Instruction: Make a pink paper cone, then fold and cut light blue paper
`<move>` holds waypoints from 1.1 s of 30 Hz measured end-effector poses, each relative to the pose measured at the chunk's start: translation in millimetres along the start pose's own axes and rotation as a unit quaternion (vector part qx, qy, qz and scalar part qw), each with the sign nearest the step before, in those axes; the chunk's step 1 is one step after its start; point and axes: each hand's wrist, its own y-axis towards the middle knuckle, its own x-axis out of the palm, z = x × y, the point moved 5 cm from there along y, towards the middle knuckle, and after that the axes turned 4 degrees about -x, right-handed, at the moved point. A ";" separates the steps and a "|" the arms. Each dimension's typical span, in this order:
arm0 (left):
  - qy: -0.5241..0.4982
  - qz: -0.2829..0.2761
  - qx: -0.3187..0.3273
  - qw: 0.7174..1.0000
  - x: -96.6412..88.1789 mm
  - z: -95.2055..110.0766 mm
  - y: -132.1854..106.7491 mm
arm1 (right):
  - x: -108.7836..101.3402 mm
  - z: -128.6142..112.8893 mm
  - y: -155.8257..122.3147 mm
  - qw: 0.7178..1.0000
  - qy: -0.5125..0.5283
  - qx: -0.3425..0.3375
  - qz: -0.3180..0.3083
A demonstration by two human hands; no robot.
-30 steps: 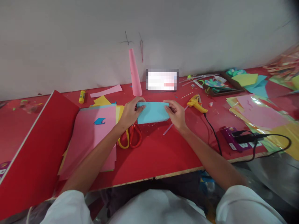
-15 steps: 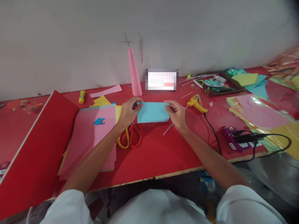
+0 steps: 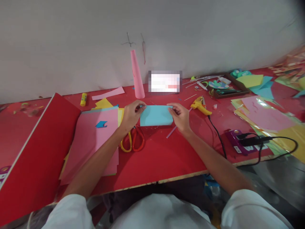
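A light blue folded paper lies on the red table in front of me. My left hand pinches its upper left corner with closed fingers. My right hand pinches its upper right corner the same way. Orange and yellow scissors lie just below my left hand. A thin stick lies under my right hand.
A pink paper stack with a small blue scrap lies left, beside a red board. A pink cone stands at the wall. A yellow glue gun with black cord, a purple power strip and coloured sheets lie right.
Both hands stay on the blue paper's top corners. The left fingers have shifted slightly along the top edge; the paper has hardly moved.
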 end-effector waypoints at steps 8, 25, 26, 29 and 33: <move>0.012 0.061 0.006 0.998 -20.7 -2.5 3.9 | -0.8 1.6 0.8 1.000 0.000 -0.005 0.008; 0.133 0.027 0.040 0.990 -16.3 16.7 -0.7 | 6.0 -5.0 -4.8 0.998 -0.037 -0.032 -0.035; 0.149 0.002 0.062 0.987 -11.5 22.3 -2.6 | 7.8 -7.4 -6.6 0.998 -0.037 -0.037 -0.043; 0.214 -0.084 0.116 0.966 7.0 37.1 -10.5 | 13.7 -17.3 -12.8 0.996 -0.039 -0.056 -0.066; 0.248 -0.177 0.098 0.947 25.1 41.9 -18.2 | 18.3 -27.0 -18.2 0.994 -0.043 -0.063 -0.076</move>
